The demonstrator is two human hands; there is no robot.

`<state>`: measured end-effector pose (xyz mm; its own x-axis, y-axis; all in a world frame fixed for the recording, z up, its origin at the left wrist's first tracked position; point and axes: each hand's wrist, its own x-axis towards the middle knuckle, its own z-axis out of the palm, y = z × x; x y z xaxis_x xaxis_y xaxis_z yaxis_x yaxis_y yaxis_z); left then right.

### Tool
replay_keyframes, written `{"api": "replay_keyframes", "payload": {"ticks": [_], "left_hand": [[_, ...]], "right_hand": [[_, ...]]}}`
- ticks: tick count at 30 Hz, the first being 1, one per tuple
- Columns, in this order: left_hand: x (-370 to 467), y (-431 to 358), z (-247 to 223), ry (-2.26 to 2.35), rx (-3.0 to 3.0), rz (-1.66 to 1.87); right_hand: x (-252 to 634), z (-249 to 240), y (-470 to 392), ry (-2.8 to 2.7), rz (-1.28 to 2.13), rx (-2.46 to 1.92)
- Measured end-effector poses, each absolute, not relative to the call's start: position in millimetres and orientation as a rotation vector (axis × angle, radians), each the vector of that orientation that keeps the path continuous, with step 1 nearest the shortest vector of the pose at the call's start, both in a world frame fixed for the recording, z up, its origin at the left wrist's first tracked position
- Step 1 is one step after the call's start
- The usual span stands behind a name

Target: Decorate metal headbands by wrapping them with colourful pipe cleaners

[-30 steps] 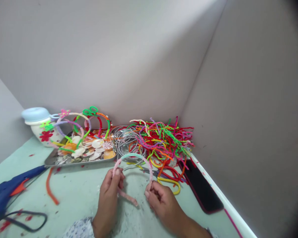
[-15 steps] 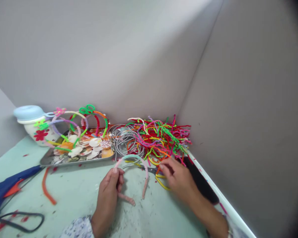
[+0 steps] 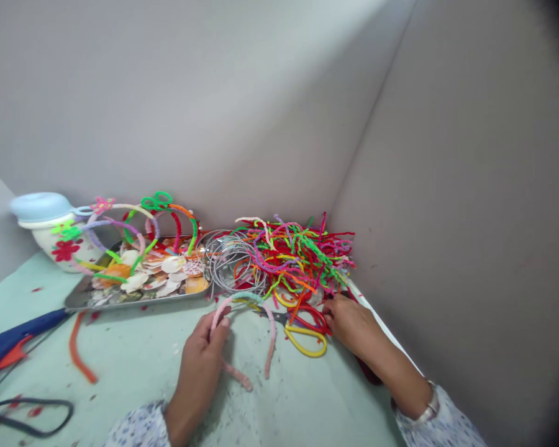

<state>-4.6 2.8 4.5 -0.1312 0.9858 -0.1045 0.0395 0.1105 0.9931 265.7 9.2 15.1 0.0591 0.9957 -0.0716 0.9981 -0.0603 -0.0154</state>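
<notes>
My left hand (image 3: pixel 204 357) is closed round the left side of a headband (image 3: pixel 271 335) wrapped in pink and pale blue pipe cleaner. The arch stands up from the hand, and a loose pink end points down to the right. My right hand (image 3: pixel 351 320) is at the right edge of the pipe cleaner pile (image 3: pixel 302 254), its fingers curled together. Whatever lies between those fingertips is hidden. Scissors (image 3: pixel 307 355) with yellow and red handles lie just left of that hand, blades pointing at the headband.
A metal tray (image 3: pixel 140 304) of round cut pieces holds finished headbands. Beside it lie wire hoops (image 3: pixel 233 267). Far left are a white pot with a blue lid (image 3: pixel 44 208), a blue glue gun (image 3: pixel 23 332) and its dark cord (image 3: pixel 32 431). An orange pipe cleaner (image 3: pixel 77 347) lies in front.
My right hand has moved right, away from the scissors' handles, which now show fully. It covers more of the dark object at the table's edge. The left hand still holds the headband.
</notes>
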Motion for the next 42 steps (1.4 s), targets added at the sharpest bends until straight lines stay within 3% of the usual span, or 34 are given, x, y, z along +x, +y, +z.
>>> {"api": "replay_keyframes", "payload": {"ticks": [7, 13, 20, 31, 42], "left_hand": [[-12, 10, -9, 1.537, 1.446, 1.179], [-14, 16, -18, 1.596, 1.584, 1.17], [-13, 16, -18, 1.543, 1.665, 1.193], [-13, 13, -16, 1.487, 1.631, 1.163], [-12, 13, -15, 1.472, 1.651, 1.153]], "right_hand": [[271, 20, 13, 2.175, 0.031, 2.399], [283, 37, 13, 2.363, -0.302, 2.542], [281, 28, 14, 2.382, -0.181, 2.501], [264, 35, -3, 2.275, -0.578, 2.236], [273, 53, 7, 2.374, -0.639, 2.681]]}}
